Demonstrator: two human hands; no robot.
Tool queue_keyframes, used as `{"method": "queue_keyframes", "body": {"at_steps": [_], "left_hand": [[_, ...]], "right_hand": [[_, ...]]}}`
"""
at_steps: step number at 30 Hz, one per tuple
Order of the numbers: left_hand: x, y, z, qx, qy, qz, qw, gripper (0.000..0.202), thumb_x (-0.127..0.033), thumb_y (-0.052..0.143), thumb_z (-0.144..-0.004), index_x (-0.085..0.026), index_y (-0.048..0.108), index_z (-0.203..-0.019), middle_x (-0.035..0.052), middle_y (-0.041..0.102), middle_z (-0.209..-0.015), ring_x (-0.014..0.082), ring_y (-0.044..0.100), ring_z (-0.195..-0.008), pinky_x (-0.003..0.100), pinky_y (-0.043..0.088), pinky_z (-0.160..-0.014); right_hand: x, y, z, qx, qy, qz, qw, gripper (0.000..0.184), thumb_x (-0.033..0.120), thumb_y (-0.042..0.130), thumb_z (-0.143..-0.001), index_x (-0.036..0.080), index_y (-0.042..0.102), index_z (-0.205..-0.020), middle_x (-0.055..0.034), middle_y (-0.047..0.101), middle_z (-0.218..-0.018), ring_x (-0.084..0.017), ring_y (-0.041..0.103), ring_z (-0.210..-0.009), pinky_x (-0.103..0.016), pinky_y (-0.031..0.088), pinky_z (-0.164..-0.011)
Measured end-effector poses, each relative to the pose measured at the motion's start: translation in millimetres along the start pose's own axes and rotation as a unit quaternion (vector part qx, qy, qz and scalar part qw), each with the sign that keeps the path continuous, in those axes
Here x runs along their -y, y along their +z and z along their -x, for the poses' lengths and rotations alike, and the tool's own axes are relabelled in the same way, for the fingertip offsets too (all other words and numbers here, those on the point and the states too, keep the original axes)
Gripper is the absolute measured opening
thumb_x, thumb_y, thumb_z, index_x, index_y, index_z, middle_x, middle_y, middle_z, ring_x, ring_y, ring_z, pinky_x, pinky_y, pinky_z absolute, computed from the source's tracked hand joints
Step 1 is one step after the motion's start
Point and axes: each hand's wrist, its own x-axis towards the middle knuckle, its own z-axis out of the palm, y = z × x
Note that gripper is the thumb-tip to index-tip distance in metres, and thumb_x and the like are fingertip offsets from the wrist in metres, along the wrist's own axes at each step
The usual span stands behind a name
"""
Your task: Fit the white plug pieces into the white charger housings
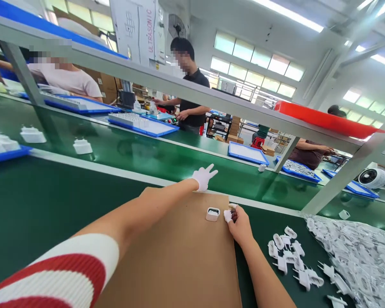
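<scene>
My left hand (204, 176), in a white glove, stretches over the green conveyor belt with its fingers spread and nothing in them. At the cardboard sheet's right edge my right hand (240, 222) has its fingers curled together, with white coverings on the fingertips. Whatever it pinches, if anything, is too small to make out. Just left of it, a small white charger housing (213, 214) stands on the cardboard (179, 248), its open top showing dark parts inside. Several loose white two-pin plug pieces (288, 256) lie to the right of my right forearm.
A clear bag (356, 252) of white parts lies at the right. White charger pieces (82, 146) ride on the belt (131, 147). A shelf rail (167, 79) crosses above, bearing a red tray (324, 119). Blue trays (247, 153) and co-workers are on the far side.
</scene>
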Motion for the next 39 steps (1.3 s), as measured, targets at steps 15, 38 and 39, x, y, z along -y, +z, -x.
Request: {"method": "queue_keyframes", "body": {"at_steps": [15, 38, 39], "left_hand": [[40, -20.5, 24, 0.040, -0.034, -0.012, 0.999, 0.044, -0.033, 0.077, -0.070, -0.023, 0.084, -0.112, 0.0147, 0.077, -0.126, 0.0307, 0.075, -0.106, 0.037, 0.059, -0.093], [-83, 39.8, 141, -0.055, -0.007, 0.256, 0.965, 0.036, -0.033, 0.073, -0.086, -0.026, 0.079, -0.122, 0.0081, 0.079, -0.126, 0.0319, 0.072, -0.119, 0.040, 0.054, -0.106], [-81, 43.5, 139, -0.042, -0.002, 0.298, 0.954, 0.030, -0.030, 0.071, -0.086, -0.027, 0.080, -0.114, 0.0051, 0.080, -0.120, 0.0289, 0.074, -0.114, 0.036, 0.055, -0.103]], "right_hand": [[16, -1, 2, -0.003, 0.017, 0.009, 1.000, 0.023, 0.034, 0.071, -0.089, 0.026, 0.081, -0.107, -0.0081, 0.082, -0.102, -0.027, 0.076, -0.093, -0.038, 0.063, -0.081], [20, -3, -4, -0.074, 0.062, -0.113, 0.989, 0.030, 0.038, 0.066, -0.086, 0.022, 0.076, -0.110, -0.0102, 0.084, -0.110, -0.027, 0.079, -0.101, -0.045, 0.063, -0.098], [25, -3, -4, -0.078, 0.075, -0.133, 0.985, 0.032, 0.041, 0.069, -0.086, 0.021, 0.075, -0.111, -0.0105, 0.084, -0.110, -0.026, 0.079, -0.102, -0.044, 0.063, -0.099]]}}
